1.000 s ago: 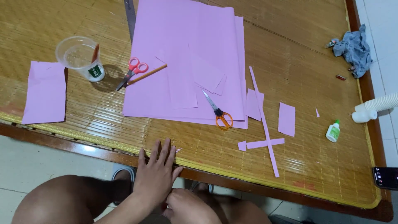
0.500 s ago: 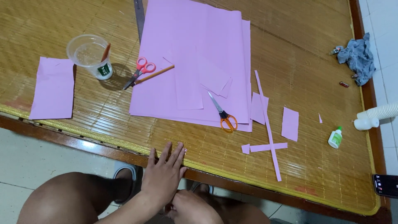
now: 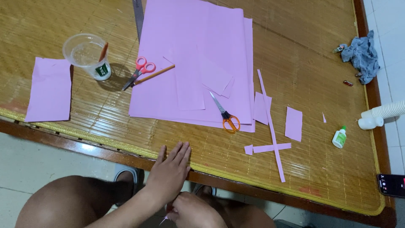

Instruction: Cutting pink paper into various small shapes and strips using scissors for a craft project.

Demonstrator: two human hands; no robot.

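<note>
Both hands at the near edge of the worktop, below the large pink paper sheets.

Left hand: flat, fingers extended and together, tips on the woven bamboo mat at the worktop's wooden rim, released. Right hand: below that rim, curled, pinching a small pink paper scrap, mostly hidden. Orange-handled scissors lie on the sheets' near right corner; thin crossed pink strips lie right of the sheets.
</note>
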